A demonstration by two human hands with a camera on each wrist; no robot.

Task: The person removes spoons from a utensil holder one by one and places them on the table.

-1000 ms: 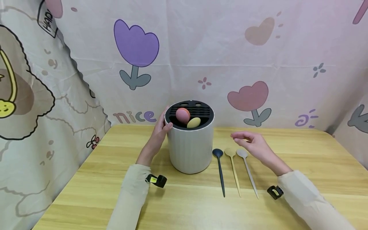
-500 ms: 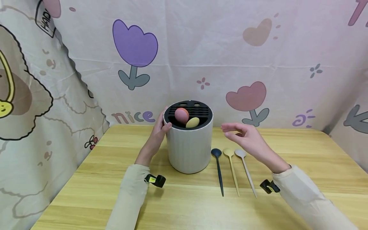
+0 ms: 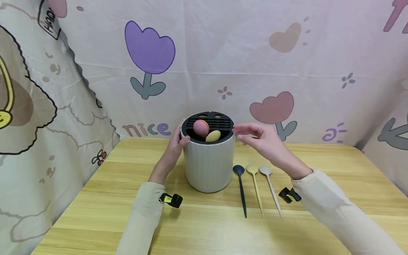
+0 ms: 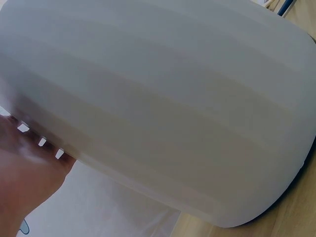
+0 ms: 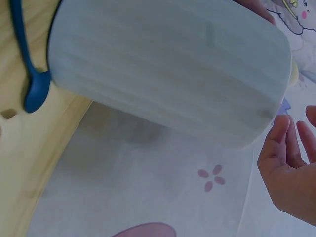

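With our left hand [image 3: 173,145] grasping the white holder [image 3: 208,166] toward the bench's [image 3: 105,209] back edge and our right hand [image 3: 268,144] loose beside it, we should brace both sides evenly.

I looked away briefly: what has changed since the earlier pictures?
The right hand moved up and leftward, beside the white container near its top; contact is unclear. Nothing was visibly grasped or released. The left hand still holds the container; the three spoons lie as before.

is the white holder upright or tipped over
Upright: the holder stands on its base on the table, its black slotted top facing up in the head view.
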